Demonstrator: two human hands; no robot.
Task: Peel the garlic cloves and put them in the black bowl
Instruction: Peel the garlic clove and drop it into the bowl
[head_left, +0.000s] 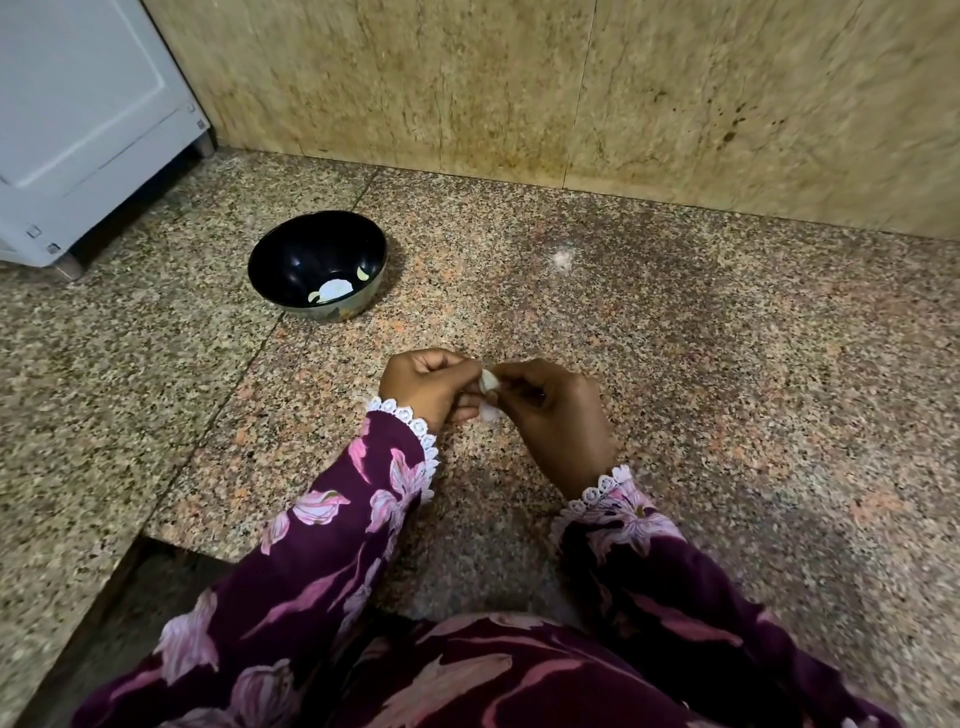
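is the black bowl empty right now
No, the black bowl already holds a few pale garlic pieces at its bottom.

No readable text, label, brand or number anywhere around black bowl (318, 265); small marks on white appliance (78, 130) left of it too blurred.

Looking like a home kitchen: a speckled granite surface (623, 312) is running up to a beige stone backsplash (519, 88) w/ dark splatter marks. A white appliance (78, 119) on short metal feet is sitting at the left. A black bowl (291, 254) is resting on the granite, holding garlic bits.
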